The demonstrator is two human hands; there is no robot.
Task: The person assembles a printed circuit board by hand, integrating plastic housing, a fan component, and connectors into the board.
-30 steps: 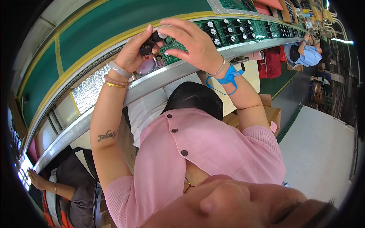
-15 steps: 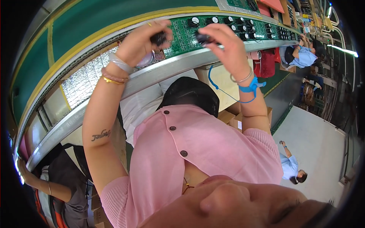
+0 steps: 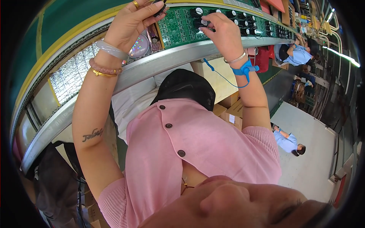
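Note:
My left hand (image 3: 133, 19) is raised at the board's left end. Its fingers are closed on a black component with a row of thin pins (image 3: 160, 9). My right hand (image 3: 225, 33) pinches a dark round component with a pale top (image 3: 203, 23) against the green circuit board (image 3: 175, 27). Right beside that part on the board stands a black component with a white round top (image 3: 196, 12). Several more like it stand in rows to the right. The underside of the part in my right hand is hidden.
A metal conveyor rail (image 3: 178, 51) runs along the near side of the board. A shiny round dish (image 3: 140, 46) lies left of the board, by silvery foil sheeting (image 3: 76, 76). A blue wrist strap (image 3: 245, 69) with a cord circles my right wrist. Co-workers (image 3: 298, 55) sit farther right.
My left hand has lifted away to the far left with its black component. My right hand has moved its component farther over the board, beside the standing ones. The view has shifted slightly.

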